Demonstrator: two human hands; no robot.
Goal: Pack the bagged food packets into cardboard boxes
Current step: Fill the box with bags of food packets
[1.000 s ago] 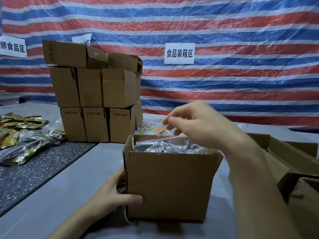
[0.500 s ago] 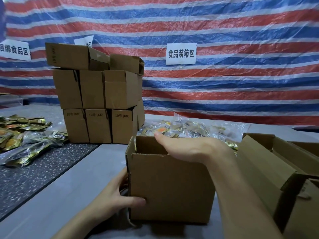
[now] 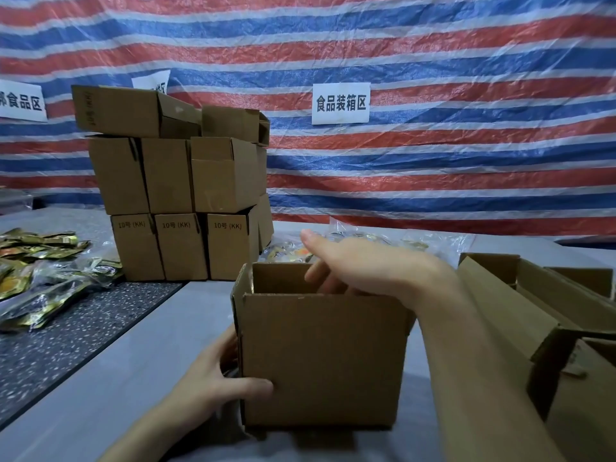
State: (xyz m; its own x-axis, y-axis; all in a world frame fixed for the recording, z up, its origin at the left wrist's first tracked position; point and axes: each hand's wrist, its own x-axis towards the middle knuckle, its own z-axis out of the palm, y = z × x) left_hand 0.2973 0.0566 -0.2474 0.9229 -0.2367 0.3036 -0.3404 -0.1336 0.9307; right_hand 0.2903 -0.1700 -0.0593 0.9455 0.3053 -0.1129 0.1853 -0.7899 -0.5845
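Left grip (image 3: 213, 378) clamps the open box (image 3: 320, 355) at its lower left corner, thumb flat on the front face, fingers round the side. Right grip (image 3: 360, 265) dips into the box top, thumb out above the rim, fingers hidden behind the front wall; cannot tell if it holds anything. Box stands upright on the grey worktop (image 3: 133, 361), flaps up. Just behind it lies a clear bag of packets (image 3: 433, 241). More open boxes (image 3: 533, 295) just to the right. Box stack (image 3: 180, 195) back left, loose packets (image 3: 40, 261) on a dark speckled mat (image 3: 66, 328). Striped tarp (image 3: 466, 161) behind, with a white sign (image 3: 340, 103).
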